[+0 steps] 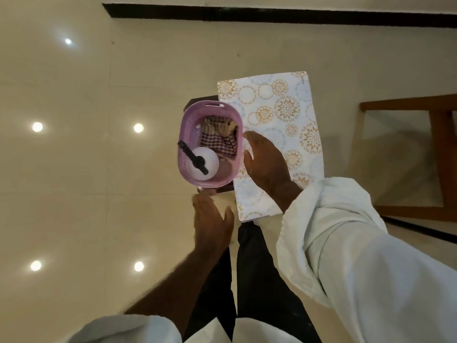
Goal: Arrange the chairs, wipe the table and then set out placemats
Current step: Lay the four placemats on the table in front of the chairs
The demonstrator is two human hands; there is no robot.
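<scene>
Landmark = the basket [184, 125]. It sits on a small dark stand [199, 99], and only slivers of the stand show at the basket's far and near ends.

- In the basket: spray bottle [204, 164] at the near end, checked cloth [220, 137] at the far end.
- Placemats [279, 107]: flat pile touching the basket's right side and running well past both its ends. Not set out yet.
- Your right hand [265, 164] is over the placemats, just right of the basket. Fingers loose and spread, nothing in them. Can't tell if the palm is actually pressing on the pile.
- Your left hand [212, 219] is just short of the basket's near end, fingers straight and reaching at the rim, holding nothing. Tips are motion-blurred, so contact is unclear.
- Wooden frame [440, 144] is well right of the basket. Can't tell if it's a chair or the table.

My read: you're going for the wiping kit.

Risks:
- The stand looks smaller than its load. Bump the rim from the near end and the basket could slide off onto the floor [99, 169].
- The bottle weights the near end, so a one-handed lift by the near rim may tip it and dump the bottle.
- The placemats overhang. Lean on the near end and the pile could flip or fan out.
- Grab the cloth carelessly and it may snag the bottle's trigger.
</scene>
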